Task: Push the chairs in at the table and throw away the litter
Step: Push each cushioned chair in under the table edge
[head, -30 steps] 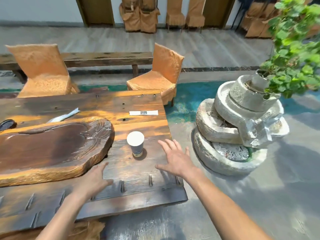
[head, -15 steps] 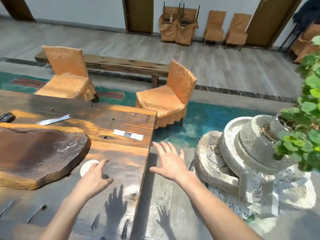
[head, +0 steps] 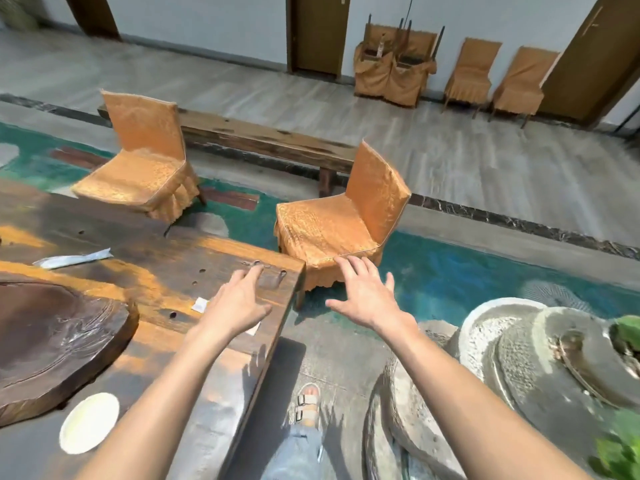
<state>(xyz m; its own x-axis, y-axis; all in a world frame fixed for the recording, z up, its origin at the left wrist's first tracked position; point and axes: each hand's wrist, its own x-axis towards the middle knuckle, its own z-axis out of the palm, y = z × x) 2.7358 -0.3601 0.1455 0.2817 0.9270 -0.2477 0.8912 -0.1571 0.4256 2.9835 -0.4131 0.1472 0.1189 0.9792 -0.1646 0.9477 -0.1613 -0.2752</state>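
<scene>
Two orange-covered chairs stand off the far side of the dark wooden table (head: 145,268): the near chair (head: 341,220) turned at an angle by the table's corner, the left chair (head: 145,168) further back. My left hand (head: 239,301) hovers open over the table's corner, covering most of a white paper strip (head: 201,304). My right hand (head: 363,296) is open, fingers spread, just short of the near chair's seat edge. A white paper cup (head: 89,421) stands at the table's near side. A crumpled white wrapper (head: 72,259) lies further left on the table.
A carved dark wood slab (head: 52,337) lies on the table at left. Stacked stone millstones (head: 512,362) with a green plant (head: 623,441) crowd the right. A long wooden bench (head: 263,140) runs behind the chairs. More covered chairs (head: 471,74) line the far wall.
I have walked forward along the table's end; the cup has dropped behind to my lower left. Both open hands have moved forward, the right one close to the near chair's seat.
</scene>
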